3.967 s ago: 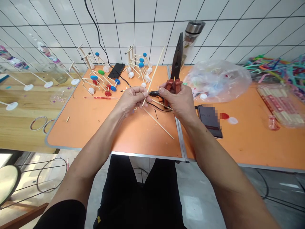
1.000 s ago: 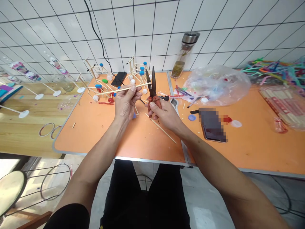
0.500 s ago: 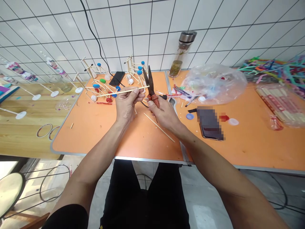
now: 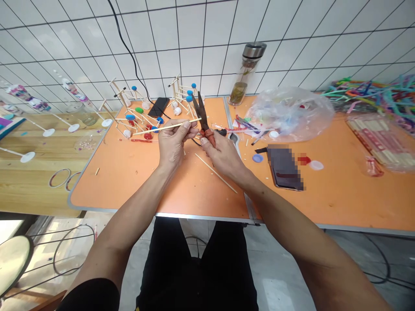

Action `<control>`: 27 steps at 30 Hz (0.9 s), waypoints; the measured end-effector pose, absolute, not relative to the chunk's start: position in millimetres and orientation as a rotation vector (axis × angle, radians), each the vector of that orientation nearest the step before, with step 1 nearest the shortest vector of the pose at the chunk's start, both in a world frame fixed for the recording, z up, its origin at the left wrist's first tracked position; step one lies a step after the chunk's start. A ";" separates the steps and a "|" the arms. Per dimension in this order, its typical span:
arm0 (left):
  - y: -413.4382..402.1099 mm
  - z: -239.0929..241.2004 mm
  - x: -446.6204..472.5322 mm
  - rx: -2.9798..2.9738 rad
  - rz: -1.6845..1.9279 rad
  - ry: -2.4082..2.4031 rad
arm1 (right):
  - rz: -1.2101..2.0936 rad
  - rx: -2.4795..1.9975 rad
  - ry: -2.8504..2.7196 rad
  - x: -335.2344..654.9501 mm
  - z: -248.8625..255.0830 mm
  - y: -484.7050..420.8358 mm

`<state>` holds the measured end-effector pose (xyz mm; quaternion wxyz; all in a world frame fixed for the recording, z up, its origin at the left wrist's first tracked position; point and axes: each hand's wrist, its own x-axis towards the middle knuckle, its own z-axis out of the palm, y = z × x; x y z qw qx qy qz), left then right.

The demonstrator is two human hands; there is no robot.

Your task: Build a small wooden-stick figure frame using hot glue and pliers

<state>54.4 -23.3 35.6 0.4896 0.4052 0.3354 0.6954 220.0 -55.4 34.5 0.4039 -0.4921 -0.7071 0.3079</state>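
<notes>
My left hand [image 4: 173, 144] pinches a thin wooden stick [image 4: 155, 128] that lies nearly level, its free end pointing left. My right hand [image 4: 220, 153] grips the red handles of long-nose pliers [image 4: 199, 112]. The dark jaws point up and are slightly apart, with the stick's right tip between them. Both hands hover over the orange table [image 4: 136, 172]. Another long stick [image 4: 215, 173] lies on the table under my right wrist.
Stick-and-cap models [image 4: 136, 112] and a black phone [image 4: 158, 106] stand behind my hands. A glass bottle [image 4: 246, 73], a clear plastic bag [image 4: 292, 112], a second phone [image 4: 285, 166], loose caps and coloured straws [image 4: 372, 93] lie to the right. A wooden table [image 4: 32, 172] stands to the left.
Four seconds ago the stick stood upright beside the pliers; it has since turned level. The pliers have tilted left and their jaws have come onto the stick's right tip.
</notes>
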 end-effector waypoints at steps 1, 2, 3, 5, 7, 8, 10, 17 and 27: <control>-23.1 35.2 53.9 0.989 1.692 0.816 | 0.782 -1.240 -1.779 220.0 34.4 -55.4; -22.9 34.7 53.3 0.996 1.694 0.814 | 0.785 -1.236 -1.772 220.0 34.1 -55.1; -22.7 34.2 52.8 1.004 1.696 0.807 | 0.785 -1.232 -1.767 220.0 33.7 -54.7; -22.5 33.5 52.3 1.022 1.699 0.783 | 0.776 -1.226 -1.762 220.0 32.9 -53.7; -22.9 33.6 52.6 1.027 1.699 0.783 | 0.763 -1.221 -1.762 219.9 32.5 -53.1; -23.2 33.8 53.0 1.023 1.697 0.795 | 0.758 -1.220 -1.764 220.0 32.7 -52.9; -24.1 34.7 54.1 1.011 1.695 0.813 | 0.751 -1.224 -1.769 220.1 33.2 -52.9; -24.9 34.4 56.6 0.984 1.690 0.795 | 0.713 -1.319 -1.793 221.5 33.0 -50.6; -28.6 35.7 59.9 1.057 1.695 0.780 | 0.778 -1.301 -1.693 221.5 30.3 -46.4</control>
